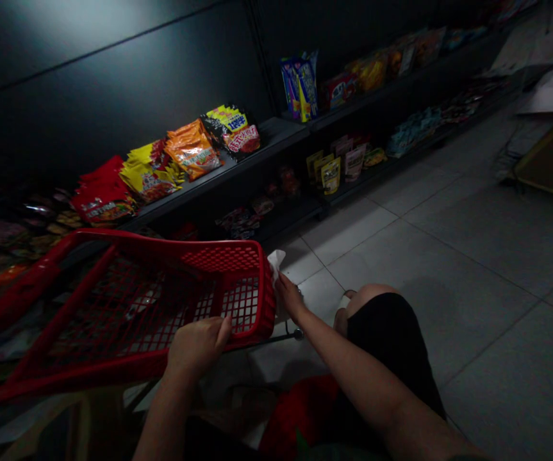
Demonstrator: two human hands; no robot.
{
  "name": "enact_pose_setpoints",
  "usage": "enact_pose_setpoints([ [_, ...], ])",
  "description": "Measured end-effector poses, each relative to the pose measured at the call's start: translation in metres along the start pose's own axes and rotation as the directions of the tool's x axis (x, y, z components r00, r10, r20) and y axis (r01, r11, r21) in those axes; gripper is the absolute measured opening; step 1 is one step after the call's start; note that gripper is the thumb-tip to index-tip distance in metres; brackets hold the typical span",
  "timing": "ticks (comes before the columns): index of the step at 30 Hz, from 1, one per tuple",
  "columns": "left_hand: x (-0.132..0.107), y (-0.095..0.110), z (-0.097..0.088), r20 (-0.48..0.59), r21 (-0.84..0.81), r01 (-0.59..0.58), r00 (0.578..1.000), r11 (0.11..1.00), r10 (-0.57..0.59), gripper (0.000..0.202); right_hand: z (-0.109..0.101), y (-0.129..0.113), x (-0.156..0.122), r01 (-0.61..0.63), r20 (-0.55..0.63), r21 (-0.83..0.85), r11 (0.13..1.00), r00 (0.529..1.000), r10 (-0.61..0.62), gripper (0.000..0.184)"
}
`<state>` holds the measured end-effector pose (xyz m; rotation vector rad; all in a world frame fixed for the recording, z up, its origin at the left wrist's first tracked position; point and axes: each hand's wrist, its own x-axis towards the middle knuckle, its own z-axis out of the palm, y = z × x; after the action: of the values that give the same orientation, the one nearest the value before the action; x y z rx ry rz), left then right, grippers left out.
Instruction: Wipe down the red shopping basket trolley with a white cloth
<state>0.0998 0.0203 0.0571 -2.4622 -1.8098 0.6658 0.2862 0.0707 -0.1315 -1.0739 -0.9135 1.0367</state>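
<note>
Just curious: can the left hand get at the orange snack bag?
Probably not: the left hand grips the red shopping cart, which lies between it and the orange snack bag.

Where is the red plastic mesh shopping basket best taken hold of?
Grip the near long rim of the red plastic mesh shopping basket from above, where the left hand sits. The rim is a thick, continuous band that fingers can wrap over, while the mesh walls look thinner.
</note>
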Motion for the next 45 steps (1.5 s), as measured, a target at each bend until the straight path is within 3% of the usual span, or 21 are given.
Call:
enact_pose_setpoints([
  [4, -0.003, -0.001, 0.001, 0.0, -0.026, -0.007, 1.0, 1.0, 0.007, 0.056, 0.004, 0.004, 0.005, -0.036, -0.058, -0.023, 0.999, 0.998, 0.035, 0.037],
  [9, -0.002, 0.0, 0.002, -0.019, -0.036, -0.005, 1.0, 0.999, 0.004, 0.056, 0.012, -0.016, 0.02, 0.115, -0.021, -0.031, 0.993, 0.993, -0.116, 0.044],
  [13, 0.0, 0.002, 0.001, -0.022, -0.027, -0.001, 1.0, 1.0, 0.0, 0.056, 0.005, -0.002, 0.016, -0.051, -0.07, 0.016, 0.999, 0.996, 0.052, 0.039],
  [17, 0.001, 0.005, -0.001, -0.047, -0.021, 0.054, 0.997, 0.998, -0.055, 0.058, 0.004, -0.005, -0.007, -0.101, -0.107, 0.001, 0.995, 0.989, 0.1, 0.036],
  [20, 0.003, 0.008, -0.002, -0.061, -0.009, 0.082, 0.995, 0.997, -0.082, 0.059, 0.012, -0.024, -0.047, -0.026, -0.136, -0.077, 0.997, 0.991, 0.015, 0.033],
  [23, 0.003, 0.008, -0.001, -0.048, -0.018, 0.097, 0.994, 0.995, -0.098, 0.059, 0.019, -0.033, -0.092, 0.063, -0.075, -0.125, 0.99, 0.995, -0.072, 0.026],
  [25, 0.003, 0.008, -0.001, -0.047, -0.026, 0.102, 0.994, 0.994, -0.104, 0.06, 0.021, -0.034, -0.108, 0.049, -0.011, -0.103, 0.993, 0.999, -0.05, 0.021],
  [27, 0.002, 0.007, -0.002, -0.054, -0.031, 0.106, 0.993, 0.994, -0.107, 0.06, 0.021, -0.037, -0.105, 0.025, -0.006, -0.08, 0.996, 1.0, -0.026, 0.019],
  [31, 0.003, 0.008, -0.004, -0.059, -0.02, 0.11, 0.992, 0.994, -0.111, 0.061, 0.021, -0.057, -0.078, 0.074, -0.113, -0.06, 0.995, 0.99, -0.081, 0.024],
  [33, 0.004, 0.009, -0.004, -0.049, -0.012, 0.117, 0.992, 0.993, -0.118, 0.062, 0.022, -0.062, -0.08, 0.158, -0.065, -0.08, 0.984, 0.984, -0.163, 0.023],
  [35, 0.006, 0.009, -0.004, -0.035, 0.002, 0.134, 0.99, 0.991, -0.134, 0.063, 0.022, -0.053, -0.096, 0.254, 0.056, -0.115, 0.96, 0.967, -0.249, 0.025],
  [37, 0.007, 0.008, -0.003, -0.032, 0.011, 0.144, 0.989, 0.99, -0.144, 0.063, 0.02, -0.031, -0.117, 0.325, 0.223, -0.15, 0.934, 0.931, -0.288, 0.033],
  [39, 0.007, 0.008, -0.002, -0.045, 0.009, 0.149, 0.988, 0.989, -0.149, 0.064, 0.017, -0.005, -0.132, 0.336, 0.374, -0.197, 0.921, 0.894, -0.246, 0.038],
  [42, 0.008, 0.007, -0.002, -0.07, 0.008, 0.145, 0.987, 0.989, -0.144, 0.064, 0.015, 0.018, -0.135, 0.277, 0.391, -0.285, 0.917, 0.908, -0.153, 0.04],
  [45, 0.008, 0.006, 0.0, -0.072, 0.029, 0.12, 0.99, 0.992, -0.118, 0.064, 0.013, 0.017, -0.126, 0.34, 0.393, -0.27, 0.901, 0.893, -0.22, 0.048],
])
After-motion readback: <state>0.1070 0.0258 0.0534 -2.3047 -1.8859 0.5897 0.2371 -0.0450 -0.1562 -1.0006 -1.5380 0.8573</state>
